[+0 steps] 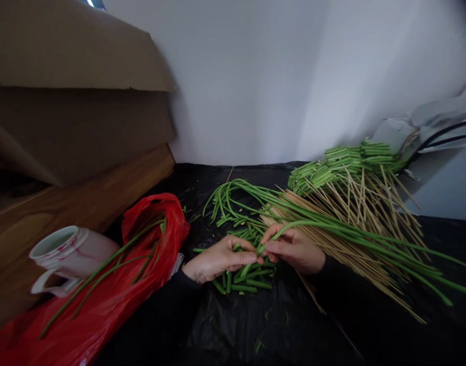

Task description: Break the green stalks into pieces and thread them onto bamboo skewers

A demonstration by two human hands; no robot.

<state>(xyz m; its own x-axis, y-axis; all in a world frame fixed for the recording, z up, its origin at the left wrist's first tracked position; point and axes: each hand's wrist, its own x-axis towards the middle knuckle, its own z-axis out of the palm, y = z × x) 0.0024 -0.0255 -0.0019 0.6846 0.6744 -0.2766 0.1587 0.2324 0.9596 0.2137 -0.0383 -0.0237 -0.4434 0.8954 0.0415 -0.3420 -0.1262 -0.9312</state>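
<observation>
My left hand (226, 258) is closed, with thumb and fingers pinching the end of a long green bean (294, 223). Right beside it, my right hand (293, 248) pinches the same bean, whose long part runs off to the right over the hand. Beneath both hands lies a pile of short cut bean pieces (252, 284) on black plastic sheeting (233, 325). More long beans (252, 189) curve behind my hands and stretch to the right. Thin wooden skewers (355, 262) lie in a heap under and beside them.
Rows of short bean pieces on skewers (345, 161) are stacked at the back right. To the left, a red plastic bag (122, 300) holds some stalks, beside a white mug (76, 249). A cardboard box (84, 122) stands back left, and a pale wall (240, 86) rises behind.
</observation>
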